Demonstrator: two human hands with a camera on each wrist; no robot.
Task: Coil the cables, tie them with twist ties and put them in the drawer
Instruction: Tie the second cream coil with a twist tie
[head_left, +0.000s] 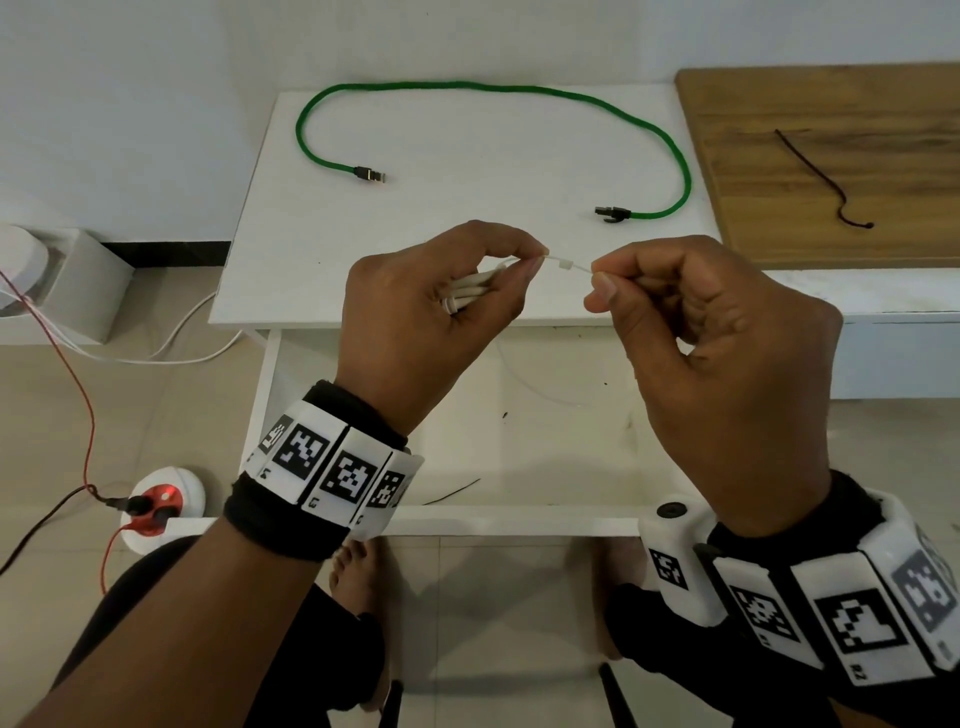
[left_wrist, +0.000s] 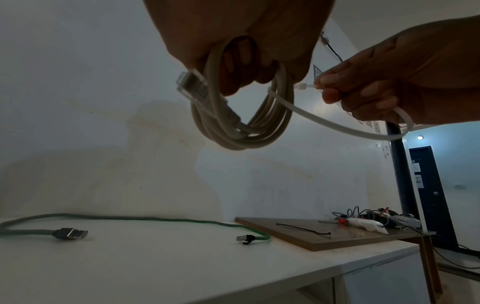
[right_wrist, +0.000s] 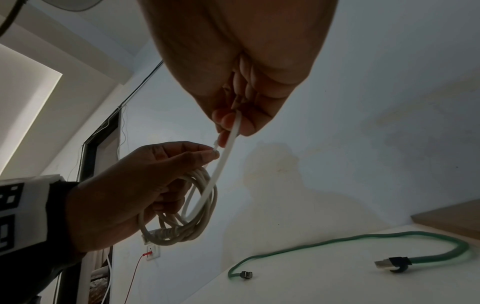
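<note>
Above the table's front edge, my left hand (head_left: 530, 262) grips a coiled white cable (head_left: 467, 291) in its curled fingers. Its thumb and forefinger pinch one end of a white tie (head_left: 563, 264). My right hand (head_left: 597, 278) pinches the other end, just right of the tie's small head. In the left wrist view the tie (left_wrist: 324, 121) loops around the coil (left_wrist: 233, 127) and back into the right hand's curled fingers. A green cable (head_left: 498, 89) lies uncoiled in a wide arc on the white table (head_left: 467, 208). The white drawer (head_left: 519, 522) stands open under my hands.
A wooden board (head_left: 831, 130) at the right of the table carries a dark tie (head_left: 815, 171). On the floor at the left are a round power socket (head_left: 161, 499), red and black leads and white cords. My bare feet are under the drawer.
</note>
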